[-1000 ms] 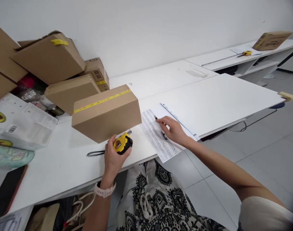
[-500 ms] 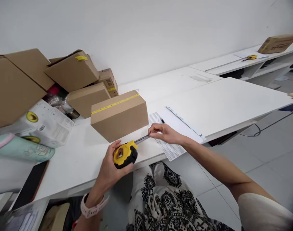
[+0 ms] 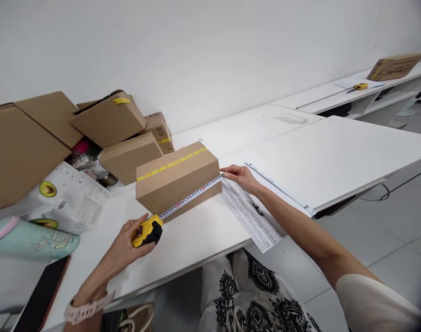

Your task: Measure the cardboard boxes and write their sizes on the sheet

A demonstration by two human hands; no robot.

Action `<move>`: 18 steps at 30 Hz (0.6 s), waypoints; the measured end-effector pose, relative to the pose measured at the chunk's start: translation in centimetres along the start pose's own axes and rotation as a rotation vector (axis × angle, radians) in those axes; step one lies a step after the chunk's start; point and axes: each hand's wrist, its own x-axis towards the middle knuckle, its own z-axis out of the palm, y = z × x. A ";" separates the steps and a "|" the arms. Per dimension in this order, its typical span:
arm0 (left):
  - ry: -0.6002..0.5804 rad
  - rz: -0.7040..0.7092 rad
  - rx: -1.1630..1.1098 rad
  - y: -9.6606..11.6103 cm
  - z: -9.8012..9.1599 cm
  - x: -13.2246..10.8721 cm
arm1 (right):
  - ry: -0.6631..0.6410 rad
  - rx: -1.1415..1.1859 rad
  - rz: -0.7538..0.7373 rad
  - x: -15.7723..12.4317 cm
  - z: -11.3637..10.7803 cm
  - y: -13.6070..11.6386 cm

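Observation:
My left hand (image 3: 127,240) grips a yellow and black tape measure (image 3: 146,232) just above the white table (image 3: 203,230). Its white blade (image 3: 189,197) runs along the front face of a brown cardboard box (image 3: 177,182) sealed with yellow tape. My right hand (image 3: 240,176) pinches the blade's end at the box's right corner. A printed sheet (image 3: 252,214) with a black pen (image 3: 257,210) on it lies under my right forearm.
Several cardboard boxes (image 3: 106,120) are piled at the back left, with a white avocado-print box (image 3: 63,200) and a mint green bottle (image 3: 30,240) nearer. A large white board (image 3: 335,152) lies on the right. A far desk holds another box (image 3: 393,67) and a tape measure (image 3: 361,86).
My right hand left the paper, took the blade's end and drew it out along the box front. My left hand carried the tape measure case to the left.

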 end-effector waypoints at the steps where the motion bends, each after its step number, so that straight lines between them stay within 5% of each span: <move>1: -0.002 -0.001 -0.024 0.1 0.0 0.3 | 0.019 0.001 -0.001 0.1 0.1 0.1; 12: -0.097 -0.048 -0.072 1.2 -1.6 2.4 | 0.091 -0.030 -0.048 0.8 3.0 1.0; 18: -0.156 -0.015 -0.134 6.1 -5.9 1.8 | 0.116 -0.168 -0.021 0.0 2.7 -5.1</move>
